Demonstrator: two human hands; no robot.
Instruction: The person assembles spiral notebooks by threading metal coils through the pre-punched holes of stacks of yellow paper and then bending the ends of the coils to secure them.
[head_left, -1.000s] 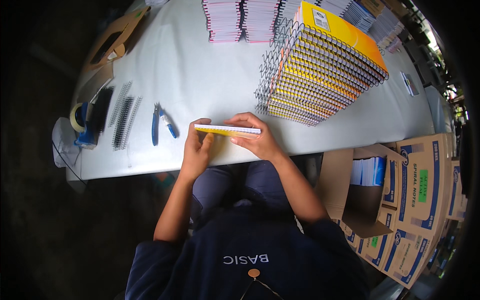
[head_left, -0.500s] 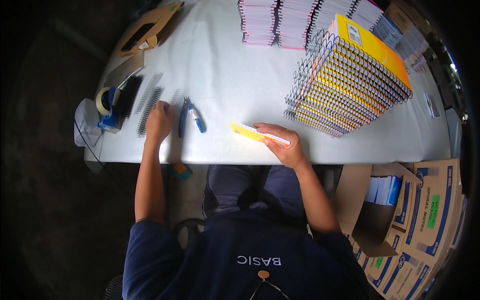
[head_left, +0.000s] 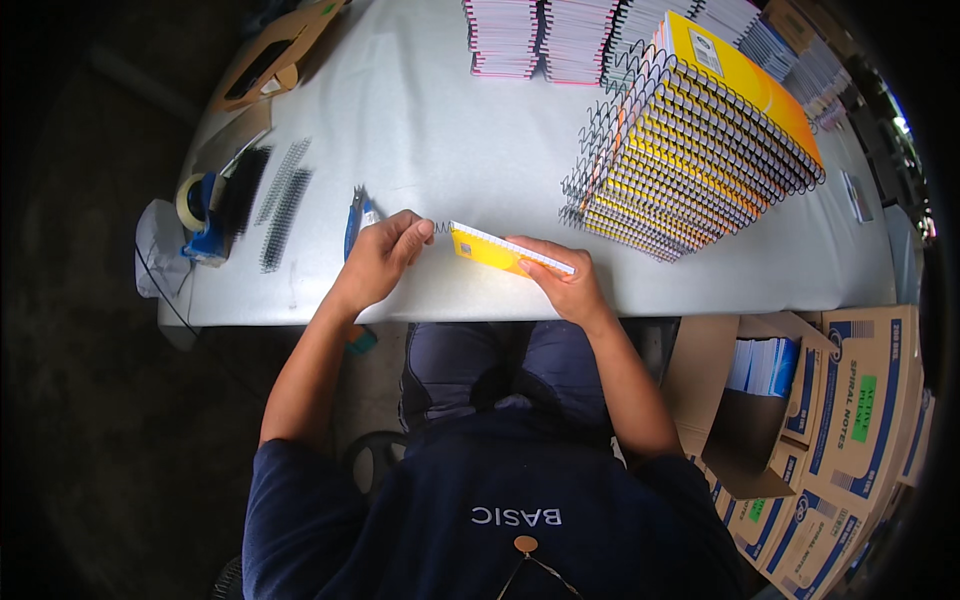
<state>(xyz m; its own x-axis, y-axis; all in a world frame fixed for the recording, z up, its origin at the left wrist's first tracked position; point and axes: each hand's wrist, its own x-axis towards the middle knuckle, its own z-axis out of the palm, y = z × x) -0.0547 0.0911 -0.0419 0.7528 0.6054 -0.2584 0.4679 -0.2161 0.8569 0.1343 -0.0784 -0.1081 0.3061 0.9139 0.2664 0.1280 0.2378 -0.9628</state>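
Observation:
My right hand (head_left: 566, 284) is closed around the right part of a small yellow-covered notebook (head_left: 478, 252), held on edge above the table's front. Its white punched edge faces up. Between the fingertips of my left hand (head_left: 386, 254) is a dark wire spiral coil (head_left: 443, 227), whose free end reaches the notebook's left corner. Whether the coil has entered the holes is too small to tell. Just behind my left hand lie blue-handled pliers (head_left: 353, 222) and a blue-and-white pen-like tool (head_left: 370, 213), partly covered by that hand. Loose coils (head_left: 287, 215) lie in rows farther left.
A tall stack of yellow spiral notebooks (head_left: 700, 150) stands at right, with more notebook stacks (head_left: 503, 38) behind. A tape dispenser (head_left: 206, 222) and cardboard piece (head_left: 280, 50) sit at the left edge. Below right are cartons (head_left: 862, 400), one open (head_left: 708, 385) with blue-covered pads inside.
My left hand has moved right from the loose coils to the notebook's left end, now with a coil in its fingers. My right hand keeps the notebook in nearly the same place.

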